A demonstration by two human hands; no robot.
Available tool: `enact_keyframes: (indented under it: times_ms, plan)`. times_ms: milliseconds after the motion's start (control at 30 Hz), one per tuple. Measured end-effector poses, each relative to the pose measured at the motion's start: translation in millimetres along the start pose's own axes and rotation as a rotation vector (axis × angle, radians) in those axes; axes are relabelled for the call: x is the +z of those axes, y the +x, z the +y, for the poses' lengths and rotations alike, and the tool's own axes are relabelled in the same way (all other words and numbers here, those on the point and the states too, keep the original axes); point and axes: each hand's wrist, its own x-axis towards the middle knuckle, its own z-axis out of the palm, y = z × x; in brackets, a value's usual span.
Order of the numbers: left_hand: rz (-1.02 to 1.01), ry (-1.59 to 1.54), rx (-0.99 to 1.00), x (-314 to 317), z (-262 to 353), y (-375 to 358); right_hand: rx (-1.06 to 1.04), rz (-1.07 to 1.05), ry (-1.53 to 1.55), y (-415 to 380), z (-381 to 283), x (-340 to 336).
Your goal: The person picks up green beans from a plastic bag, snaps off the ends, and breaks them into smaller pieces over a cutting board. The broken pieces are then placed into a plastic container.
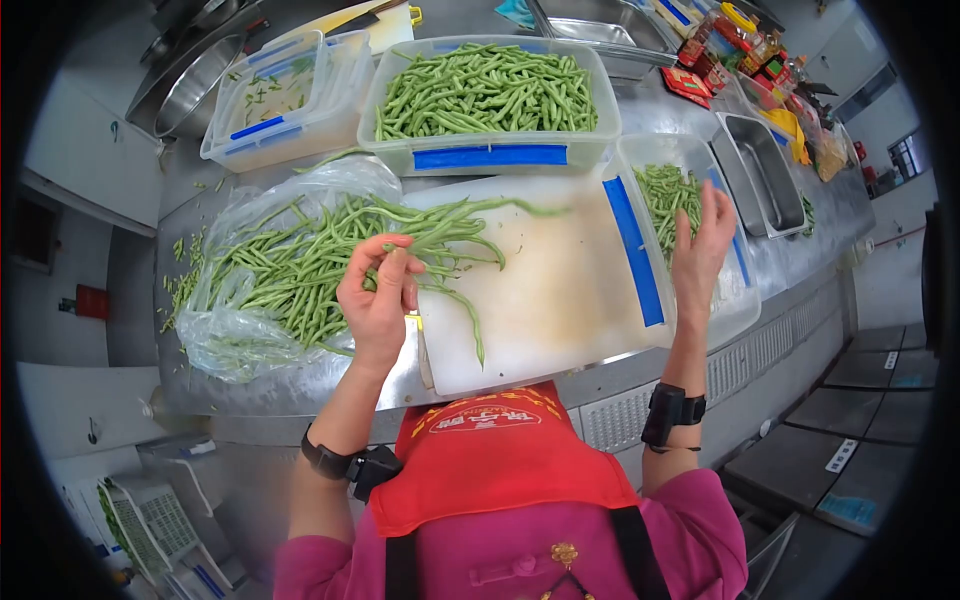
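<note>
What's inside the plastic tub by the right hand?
Green bean pieces are in the tub. The right hand hides part of its inside, and the pieces cover what's beneath them.

From my remote screen I read this as a working kitchen, more like a restaurant's than a home's: a long metal counter [270,393], a white cutting board [560,320], plastic tubs [590,152], one heaped with green beans [485,92] (hardly a single family's supper), steel pans [765,172], sauce bottles [735,42] and a red apron [500,485] printed with lettering.
</note>
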Motion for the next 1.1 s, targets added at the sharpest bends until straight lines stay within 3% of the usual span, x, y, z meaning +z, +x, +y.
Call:
enact_keyframes:
  times_ms: [100,167,233,300,367,400,433,533,567,667,700,733,833,900,1000,1100]
  plan:
    - [0.026,-0.182,-0.126,2,-4,0,-0.094,-0.084,-0.22,-13,15,1]
    - [0.014,-0.258,-0.178,5,-12,-3,0.252,-0.629,0.254,-43,28,41]
    - [-0.045,-0.226,-0.23,7,-20,-8,0.439,-0.802,0.709,-55,-24,58]
    - [-0.097,-0.166,-0.28,10,-23,-16,0.555,-0.661,1.129,-54,-55,71]
    - [-0.267,-0.122,-0.357,3,-27,-22,0.588,-0.544,1.297,-52,-61,81]
    - [-0.353,-0.103,-0.392,-2,-30,-24,0.563,-0.51,1.257,-51,-59,87]
    - [-0.299,-0.244,-0.505,-8,-34,-26,0.536,-0.478,1.216,-50,-58,89]
    - [-0.147,-0.583,-0.562,-26,-48,-11,0.44,-0.657,1.126,-50,-67,83]
    - [-0.155,-0.459,-0.63,-28,-51,-8,0.43,-0.693,1.114,-51,-69,83]
    - [-0.598,0.045,-0.751,-13,-33,-2,0.405,-0.766,1.069,-50,-78,86]
    - [-0.689,0.3,-0.607,-1,-28,-4,0.408,-0.766,1.051,-50,-80,86]
    - [-0.643,0.3,-0.578,1,-30,-6,0.41,-0.764,1.032,-50,-81,86]
    - [-0.553,0.366,-0.488,2,-35,-11,0.53,-0.435,1.215,-49,-74,88]
    - [-0.546,0.496,-0.418,1,-33,-13,0.611,-0.393,1.248,-49,-66,90]
    - [-0.702,0.577,0.196,8,-21,-20,0.731,-0.497,1.229,-51,-55,100]
    - [-0.666,0.252,-0.047,7,-26,-24,0.748,-0.562,1.167,-52,-55,107]
